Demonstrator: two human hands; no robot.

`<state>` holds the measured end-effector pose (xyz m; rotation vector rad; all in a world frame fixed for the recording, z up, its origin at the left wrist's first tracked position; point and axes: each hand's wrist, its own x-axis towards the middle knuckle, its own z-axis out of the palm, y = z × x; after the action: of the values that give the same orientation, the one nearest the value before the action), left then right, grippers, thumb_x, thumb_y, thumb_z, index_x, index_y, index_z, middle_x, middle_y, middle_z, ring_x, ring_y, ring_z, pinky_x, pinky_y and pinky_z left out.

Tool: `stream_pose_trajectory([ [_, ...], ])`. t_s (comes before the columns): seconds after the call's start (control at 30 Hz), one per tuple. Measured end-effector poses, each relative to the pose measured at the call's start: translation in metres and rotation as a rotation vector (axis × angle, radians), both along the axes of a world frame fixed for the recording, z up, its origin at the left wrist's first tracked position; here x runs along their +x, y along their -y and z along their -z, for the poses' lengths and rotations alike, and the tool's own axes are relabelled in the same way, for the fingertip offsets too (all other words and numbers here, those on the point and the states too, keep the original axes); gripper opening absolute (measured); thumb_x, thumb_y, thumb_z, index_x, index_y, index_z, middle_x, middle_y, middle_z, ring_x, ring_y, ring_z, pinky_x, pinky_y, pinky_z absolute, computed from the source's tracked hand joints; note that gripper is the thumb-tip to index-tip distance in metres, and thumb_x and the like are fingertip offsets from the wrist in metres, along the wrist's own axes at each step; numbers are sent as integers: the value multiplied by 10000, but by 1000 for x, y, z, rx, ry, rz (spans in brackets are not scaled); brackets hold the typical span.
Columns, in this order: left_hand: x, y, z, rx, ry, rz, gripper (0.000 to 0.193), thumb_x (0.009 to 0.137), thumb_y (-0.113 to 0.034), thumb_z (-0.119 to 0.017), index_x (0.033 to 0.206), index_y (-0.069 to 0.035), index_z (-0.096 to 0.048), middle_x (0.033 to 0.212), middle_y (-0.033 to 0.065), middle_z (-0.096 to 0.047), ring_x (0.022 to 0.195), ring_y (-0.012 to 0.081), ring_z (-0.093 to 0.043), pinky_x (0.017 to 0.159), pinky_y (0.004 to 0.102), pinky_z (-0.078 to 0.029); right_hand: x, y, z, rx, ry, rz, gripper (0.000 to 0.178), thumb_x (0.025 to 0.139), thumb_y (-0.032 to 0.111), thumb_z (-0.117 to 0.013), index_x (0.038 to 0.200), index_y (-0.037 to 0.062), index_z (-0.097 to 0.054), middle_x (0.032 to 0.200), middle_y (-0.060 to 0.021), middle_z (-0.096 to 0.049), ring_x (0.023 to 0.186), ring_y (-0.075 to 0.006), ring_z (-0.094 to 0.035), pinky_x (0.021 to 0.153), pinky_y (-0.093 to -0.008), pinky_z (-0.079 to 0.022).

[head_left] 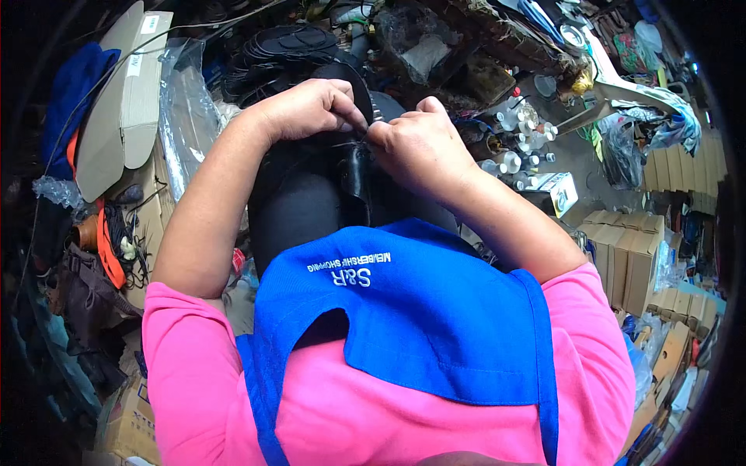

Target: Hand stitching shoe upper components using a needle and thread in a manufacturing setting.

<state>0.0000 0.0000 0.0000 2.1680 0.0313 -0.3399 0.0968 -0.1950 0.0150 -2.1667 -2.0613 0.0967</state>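
So, using the blue apron (412,311) as the landmark: both hands are working just beyond its far edge, over the lap in black trousers (295,213). The thing in hand is a curved black piece (356,76), maybe part of a shoe but I can't tell for sure. The left hand (320,109) has thumb and fingertips clamped on its edge. The right hand (423,144) meets it there, fingers curled and tips together, though I can't tell what's pinched between them. A glossy black flap (356,179) sits between the hands and the apron. Way off left of the apron there's a flat cardboard piece (120,124) beside a clear plastic sheet (185,116); beyond it and to the right, small plastic bottles (517,136), plus cardboard boxes (622,248) farther right of it.
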Motion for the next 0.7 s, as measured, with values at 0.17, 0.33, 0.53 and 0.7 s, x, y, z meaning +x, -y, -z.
stream_pose_trajectory([
  [0.17,3,3,3,-22,23,-38,216,794,-11,-678,999,-57,-730,864,18,-531,856,156,-545,829,282,-457,5,-4,8,0,1,-20,67,794,166,-590,774,147,-651,667,-60,-668,680,-248,-669,764,-399,-402],
  [0.33,-1,2,1,30,57,-19,203,782,-45,-699,983,-48,-726,897,39,-577,873,178,-583,832,298,-472,23,0,4,-10,-125,-66,107,822,194,-615,884,175,-700,783,-48,-662,819,-248,-657,769,-411,-413],
  [0.53,-3,6,-2,65,30,2,222,767,-74,-699,986,-51,-727,913,67,-606,881,210,-608,830,316,-480,25,10,6,22,-208,-82,175,789,196,-667,952,197,-730,853,-49,-632,907,-253,-629,772,-416,-430],
  [0.7,-6,0,0,-43,8,47,243,772,-67,-677,1009,-67,-732,850,57,-570,846,194,-576,807,306,-460,27,12,8,23,-296,-40,211,750,165,-678,955,176,-730,822,-62,-624,882,-274,-625,767,-427,-443],
])
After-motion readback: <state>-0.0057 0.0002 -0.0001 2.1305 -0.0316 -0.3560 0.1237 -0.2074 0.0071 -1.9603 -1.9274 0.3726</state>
